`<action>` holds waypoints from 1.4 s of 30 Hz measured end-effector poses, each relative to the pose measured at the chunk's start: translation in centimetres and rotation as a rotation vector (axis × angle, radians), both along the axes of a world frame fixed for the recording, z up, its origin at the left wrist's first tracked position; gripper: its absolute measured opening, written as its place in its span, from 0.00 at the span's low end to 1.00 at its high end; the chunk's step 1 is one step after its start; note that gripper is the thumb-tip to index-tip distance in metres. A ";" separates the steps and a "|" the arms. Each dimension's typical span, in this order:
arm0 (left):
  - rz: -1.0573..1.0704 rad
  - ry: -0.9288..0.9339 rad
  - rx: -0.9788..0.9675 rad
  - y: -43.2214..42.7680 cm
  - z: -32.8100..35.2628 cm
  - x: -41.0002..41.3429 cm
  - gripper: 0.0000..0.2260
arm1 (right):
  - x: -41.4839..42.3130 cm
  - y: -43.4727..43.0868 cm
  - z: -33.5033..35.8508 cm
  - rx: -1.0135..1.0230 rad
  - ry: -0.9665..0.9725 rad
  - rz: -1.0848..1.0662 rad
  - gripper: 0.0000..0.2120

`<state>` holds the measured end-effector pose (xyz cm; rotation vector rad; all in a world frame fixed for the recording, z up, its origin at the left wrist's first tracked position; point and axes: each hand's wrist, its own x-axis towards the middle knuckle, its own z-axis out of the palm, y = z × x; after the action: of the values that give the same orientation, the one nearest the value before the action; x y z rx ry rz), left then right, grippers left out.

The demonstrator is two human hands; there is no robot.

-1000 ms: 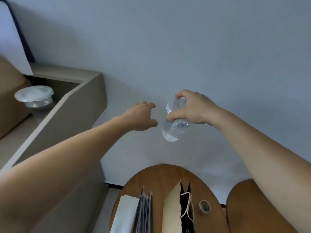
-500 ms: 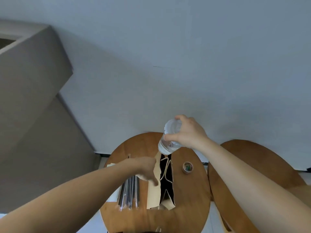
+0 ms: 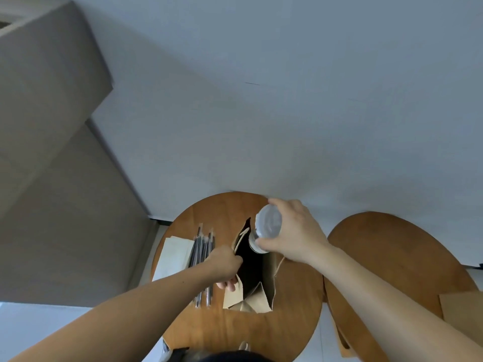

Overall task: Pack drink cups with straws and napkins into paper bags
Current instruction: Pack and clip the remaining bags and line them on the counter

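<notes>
Cup (image 3: 268, 228) gripped by the lid rim in right hand (image 3: 295, 236), fingers curled round the top, base tipped down into the mouth of the bag (image 3: 254, 280). Clear plastic, white lid facing the camera, lower part already past the bag's upper edge, against the dark opening. Bag upright on round wooden desk (image 3: 292, 309), brown paper, mouth spread wide, one cord handle hanging loose on the right side. Left hand (image 3: 226, 265) closed on the bag's left rim, pinching the paper and pulling it outward; fingertips tucked under at the edge. Straws (image 3: 202, 252) in a bundle just left of the bag, lying flat on the desk, dark wrapped, partly covered by the left wrist. Napkins (image 3: 175, 257) just left of the straws, pale stack, touching or nearly touching the bundle; cannot tell which. Second round desk (image 3: 400, 252) close on the right, rim nearly meeting the first, with a brown paper corner (image 3: 462, 307) at the frame's right edge. Grey cabinet (image 3: 52, 126) at the left, plain pale wall (image 3: 287, 100) behind. Both forearms bare, reaching in from the bottom corners. Dark shape at the bottom edge, too cropped to identify.
</notes>
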<state>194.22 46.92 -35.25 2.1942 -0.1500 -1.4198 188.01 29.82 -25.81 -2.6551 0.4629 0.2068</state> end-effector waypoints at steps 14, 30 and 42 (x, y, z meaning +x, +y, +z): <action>0.216 0.221 -0.144 2.3 -1.0 1.0 0.11 | -0.9 2.2 -6.3 -0.199 0.195 0.400 0.43; 0.078 0.064 -0.113 2.3 -1.9 0.5 0.12 | 0.6 4.8 -19.3 -0.109 0.522 0.075 0.39; -0.015 -0.027 -0.096 1.8 -2.3 0.4 0.07 | 0.2 4.5 -20.5 -0.149 0.550 0.126 0.36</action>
<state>194.64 48.73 -37.53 2.1392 -0.2396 -1.3628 188.21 34.30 -46.31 -2.7520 0.4913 0.9909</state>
